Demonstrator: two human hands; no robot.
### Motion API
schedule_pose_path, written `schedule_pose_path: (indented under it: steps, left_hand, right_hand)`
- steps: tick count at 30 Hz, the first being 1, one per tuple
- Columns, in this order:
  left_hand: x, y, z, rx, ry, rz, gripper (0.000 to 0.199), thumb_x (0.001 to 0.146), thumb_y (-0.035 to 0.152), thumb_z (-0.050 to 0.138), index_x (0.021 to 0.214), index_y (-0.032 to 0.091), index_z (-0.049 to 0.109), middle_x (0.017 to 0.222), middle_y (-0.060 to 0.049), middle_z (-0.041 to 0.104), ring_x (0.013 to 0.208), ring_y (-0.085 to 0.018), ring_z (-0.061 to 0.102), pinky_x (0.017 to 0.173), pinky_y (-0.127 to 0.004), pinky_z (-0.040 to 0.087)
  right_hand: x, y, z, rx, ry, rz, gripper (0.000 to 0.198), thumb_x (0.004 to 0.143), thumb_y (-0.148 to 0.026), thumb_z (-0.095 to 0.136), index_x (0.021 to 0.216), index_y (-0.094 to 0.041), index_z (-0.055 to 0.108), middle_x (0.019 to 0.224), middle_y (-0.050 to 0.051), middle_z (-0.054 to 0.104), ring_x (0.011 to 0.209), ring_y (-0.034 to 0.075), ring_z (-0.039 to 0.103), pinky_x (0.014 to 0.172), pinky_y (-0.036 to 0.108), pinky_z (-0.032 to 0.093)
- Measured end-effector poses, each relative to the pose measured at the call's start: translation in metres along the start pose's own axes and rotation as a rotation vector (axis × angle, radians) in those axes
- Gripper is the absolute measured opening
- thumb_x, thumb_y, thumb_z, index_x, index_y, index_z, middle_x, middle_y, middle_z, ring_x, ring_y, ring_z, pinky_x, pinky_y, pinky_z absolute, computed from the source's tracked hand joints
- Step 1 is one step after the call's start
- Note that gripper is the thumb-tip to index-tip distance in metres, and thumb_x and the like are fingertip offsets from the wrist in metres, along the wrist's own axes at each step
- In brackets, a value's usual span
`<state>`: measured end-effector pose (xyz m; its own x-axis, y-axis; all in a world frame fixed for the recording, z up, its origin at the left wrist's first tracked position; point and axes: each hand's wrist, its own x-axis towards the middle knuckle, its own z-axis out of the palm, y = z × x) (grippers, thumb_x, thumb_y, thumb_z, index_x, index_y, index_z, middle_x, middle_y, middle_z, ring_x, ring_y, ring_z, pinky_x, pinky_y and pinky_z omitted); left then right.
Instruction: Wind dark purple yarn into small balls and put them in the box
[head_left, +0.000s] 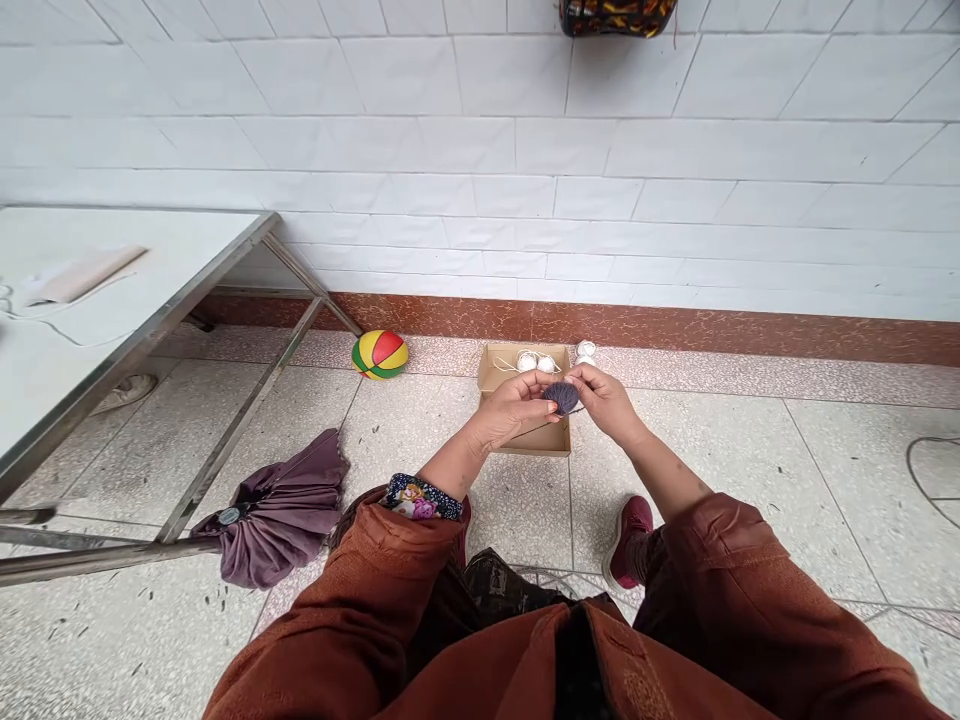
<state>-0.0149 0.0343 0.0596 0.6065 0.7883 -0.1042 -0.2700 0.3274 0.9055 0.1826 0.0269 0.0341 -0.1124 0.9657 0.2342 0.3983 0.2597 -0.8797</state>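
A small dark grey-purple ball of yarn [561,399] is held in front of me, above a shallow cardboard box [546,440]. My left hand [514,408] grips it from the left, thumb in front and fingers behind. At its upper right edge, my right hand [609,402] is closed in a pinch on the yarn; the exact strand is too small to make out. A loose dark strand shows below the ball. Inside the box, behind my hands, lie white balls of yarn [527,360] with loose strands. Another white ball [586,350] sits just outside the box's right corner.
A metal-framed table [247,232] stands at left, bearing a folded pinkish item [97,274] and a white cord. Beneath its edge lies a purple folded cloth [292,515]. A colourful ball [380,355] rests near the tiled wall. A dark cable [919,470] is on the floor at right.
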Motion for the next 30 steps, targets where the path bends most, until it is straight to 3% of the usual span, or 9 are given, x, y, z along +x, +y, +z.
schedule_pose_path:
  steps: [5, 11, 15, 19, 21, 25, 30]
  left_hand:
    - [0.005, -0.003, -0.004, -0.008, 0.164, 0.095, 0.040, 0.064, 0.027, 0.084, 0.094, 0.016, 0.060, 0.094, -0.003, 0.063, 0.085, -0.013, 0.060, 0.074, -0.028, 0.052]
    - [0.008, -0.005, -0.010, 0.328, 0.364, 0.158, 0.035, 0.065, 0.018, 0.077, 0.095, 0.017, 0.059, 0.089, -0.001, 0.065, 0.081, -0.012, 0.060, 0.079, -0.028, 0.046]
    - [0.007, -0.007, -0.008, 0.490, 0.253, 0.101, 0.036, 0.064, 0.018, 0.078, 0.095, 0.017, 0.059, 0.085, 0.000, 0.064, 0.074, -0.012, 0.057, 0.072, -0.028, 0.043]
    - [0.003, -0.006, -0.004, 0.306, 0.018, 0.062, 0.034, 0.068, 0.021, 0.079, 0.096, 0.017, 0.059, 0.088, -0.001, 0.064, 0.080, -0.012, 0.060, 0.078, -0.029, 0.045]
    - [0.003, -0.005, -0.003, 0.172, -0.010, 0.063, 0.037, 0.068, 0.023, 0.080, 0.099, 0.018, 0.060, 0.093, -0.002, 0.065, 0.085, -0.013, 0.061, 0.081, -0.030, 0.046]
    - [0.006, -0.004, -0.005, 0.059, 0.175, 0.151, 0.038, 0.067, 0.026, 0.081, 0.097, 0.018, 0.060, 0.094, -0.002, 0.064, 0.084, -0.013, 0.059, 0.076, -0.028, 0.048]
    - [0.011, -0.007, -0.012, 0.217, 0.376, 0.191, 0.033, 0.068, 0.021, 0.076, 0.096, 0.018, 0.059, 0.090, -0.001, 0.065, 0.083, -0.013, 0.059, 0.080, -0.029, 0.046]
  right_hand:
    - [-0.010, 0.006, 0.013, -0.147, -0.135, -0.081, 0.021, 0.096, -0.033, 0.050, 0.095, -0.022, 0.069, 0.087, 0.005, 0.070, 0.081, 0.021, 0.064, 0.074, 0.032, 0.048]
    - [-0.019, -0.018, 0.007, -0.182, -0.277, -0.270, 0.025, 0.100, -0.038, 0.050, 0.091, -0.023, 0.067, 0.084, 0.005, 0.068, 0.079, 0.020, 0.063, 0.075, 0.032, 0.048]
    - [-0.013, -0.027, -0.006, -0.097, -0.135, -0.265, 0.025, 0.100, -0.041, 0.052, 0.088, -0.024, 0.066, 0.082, 0.004, 0.066, 0.077, 0.020, 0.061, 0.075, 0.033, 0.048]
    - [-0.001, -0.014, -0.009, -0.086, 0.037, -0.148, 0.024, 0.096, -0.041, 0.056, 0.082, -0.024, 0.064, 0.079, 0.004, 0.064, 0.077, 0.021, 0.059, 0.076, 0.034, 0.047]
    - [0.002, -0.005, -0.005, -0.075, 0.034, -0.081, 0.023, 0.095, -0.040, 0.055, 0.082, -0.023, 0.063, 0.079, 0.004, 0.065, 0.077, 0.020, 0.059, 0.074, 0.034, 0.047]
    - [-0.003, 0.003, 0.012, -0.090, -0.112, -0.050, 0.021, 0.096, -0.036, 0.051, 0.086, -0.023, 0.063, 0.083, 0.003, 0.067, 0.077, 0.020, 0.061, 0.073, 0.032, 0.047]
    - [-0.019, -0.013, 0.021, -0.163, -0.302, -0.209, 0.023, 0.099, -0.033, 0.049, 0.083, -0.022, 0.062, 0.079, 0.003, 0.063, 0.074, 0.018, 0.058, 0.072, 0.031, 0.045]
